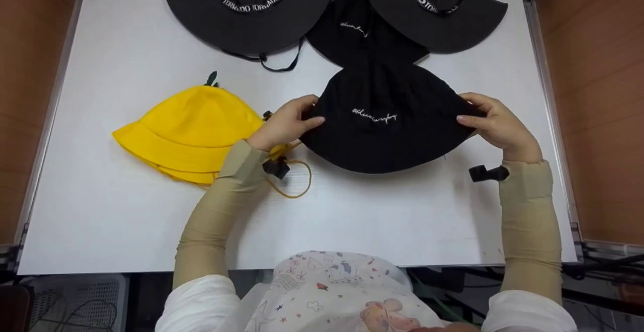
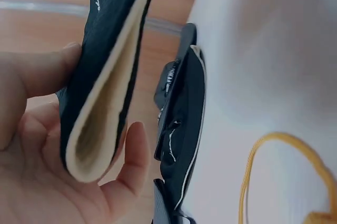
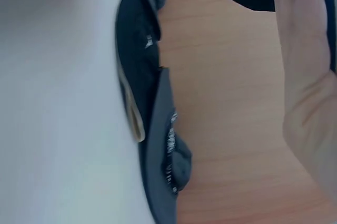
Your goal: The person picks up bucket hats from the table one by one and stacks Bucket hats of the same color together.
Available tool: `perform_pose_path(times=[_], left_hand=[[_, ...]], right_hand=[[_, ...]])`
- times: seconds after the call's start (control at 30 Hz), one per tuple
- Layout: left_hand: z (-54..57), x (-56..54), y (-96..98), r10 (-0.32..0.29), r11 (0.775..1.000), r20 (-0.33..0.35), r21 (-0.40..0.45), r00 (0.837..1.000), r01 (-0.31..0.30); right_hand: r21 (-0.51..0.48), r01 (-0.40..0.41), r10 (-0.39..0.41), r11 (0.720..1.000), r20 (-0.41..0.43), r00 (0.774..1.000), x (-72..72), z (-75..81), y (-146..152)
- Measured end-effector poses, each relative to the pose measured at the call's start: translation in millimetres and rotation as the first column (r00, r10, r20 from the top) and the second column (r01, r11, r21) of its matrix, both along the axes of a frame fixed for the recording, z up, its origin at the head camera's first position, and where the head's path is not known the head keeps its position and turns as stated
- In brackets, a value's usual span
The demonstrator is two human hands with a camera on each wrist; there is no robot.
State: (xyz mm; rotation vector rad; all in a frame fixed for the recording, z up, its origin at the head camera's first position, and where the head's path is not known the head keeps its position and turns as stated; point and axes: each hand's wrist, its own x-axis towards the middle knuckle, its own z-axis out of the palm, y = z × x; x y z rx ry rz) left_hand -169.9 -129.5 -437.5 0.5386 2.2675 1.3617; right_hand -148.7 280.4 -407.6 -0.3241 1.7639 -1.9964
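A black bucket hat [image 1: 385,143] with white script on its front hangs above the table, its brim folded flat. My left hand [image 1: 286,125] pinches the left end of the brim, thumb in front. At the right end, my right hand [image 1: 503,125] grips the brim the same way. In the left wrist view the folded brim [image 2: 100,87] shows a cream lining. Below my left forearm's side lies a yellow hat [image 1: 193,120] with a green leaf tip and a yellow cord [image 1: 307,181]. The right wrist view shows only part of the right hand [image 3: 310,50].
Behind the held hat lies another black hat [image 1: 337,35] with white script. Two wide-brimmed dark hats [image 1: 246,30] with lettered bands lie along the back, one partly over that black hat. Wooden panels [image 1: 588,95] flank the white table [image 1: 126,231].
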Motion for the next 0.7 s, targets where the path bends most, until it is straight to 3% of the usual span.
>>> perform_pose_path(times=[0.23, 0.43, 0.7], left_hand=[[-6.3, -3.6, 0.3, -0.066, 0.984, -0.069, -0.170, 0.995, 0.054], [-18.3, -11.7, 3.2, -0.083, 0.956, -0.067, -0.286, 0.994, 0.060], [-25.0, -19.9, 14.0, -0.107, 0.915, -0.025, -0.393, 0.994, 0.089]], right_hand=[[0.230, -0.034, 0.011, 0.973, 0.101, 0.995, 4.6, -25.2, 3], [0.464, -0.085, 0.021, 0.882, 0.140, 0.990, -1.4, -42.0, 0], [0.595, -0.135, 0.006, 0.792, 0.213, 0.977, -8.4, -63.1, 5]])
